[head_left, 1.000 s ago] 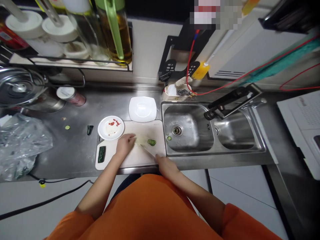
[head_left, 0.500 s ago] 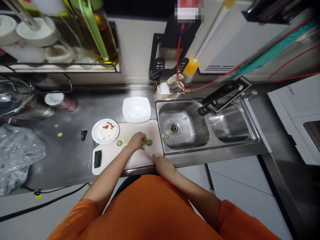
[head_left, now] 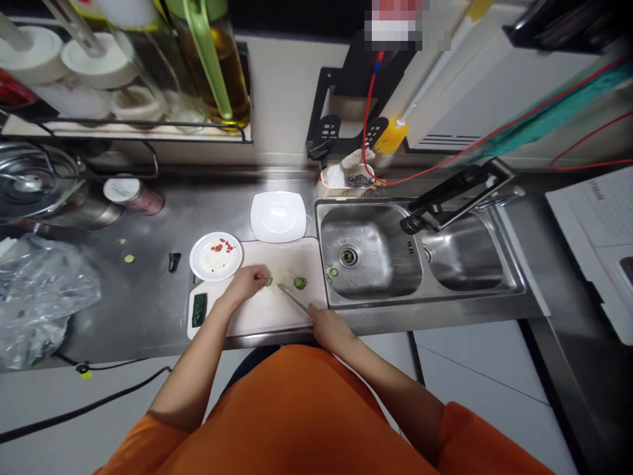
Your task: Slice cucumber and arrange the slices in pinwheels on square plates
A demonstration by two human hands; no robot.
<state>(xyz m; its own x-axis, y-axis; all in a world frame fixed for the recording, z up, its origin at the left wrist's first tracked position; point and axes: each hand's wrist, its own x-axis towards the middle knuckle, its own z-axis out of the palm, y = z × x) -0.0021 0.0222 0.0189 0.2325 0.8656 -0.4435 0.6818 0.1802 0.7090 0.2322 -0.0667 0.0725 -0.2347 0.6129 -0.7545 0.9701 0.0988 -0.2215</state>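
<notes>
My left hand [head_left: 250, 282] is closed over the white cutting board [head_left: 252, 320], its fingertips pinched at a cucumber slice [head_left: 269, 282]. My right hand [head_left: 332, 328] grips the handle of a knife [head_left: 295, 300] at the board's right front edge. The blade points up and left across the board, its tip near the slice. Right of the knife tip lies a small pile of cucumber slices [head_left: 300, 283]. A dark green cucumber piece [head_left: 199, 310] rests at the board's left end, beside my left forearm.
A round plate with red bits [head_left: 198, 268] overlaps the board's back left corner. Behind the board sits a square white plate [head_left: 277, 231]. The double sink [head_left: 376, 290] adjoins on the right. A cucumber end [head_left: 174, 262] and a plastic bag [head_left: 49, 297] lie left.
My left hand has moved left, away from the pile of slices, and now pinches at another slice. The knife stays in my right hand, its blade more in sight. The view has shifted slightly.
</notes>
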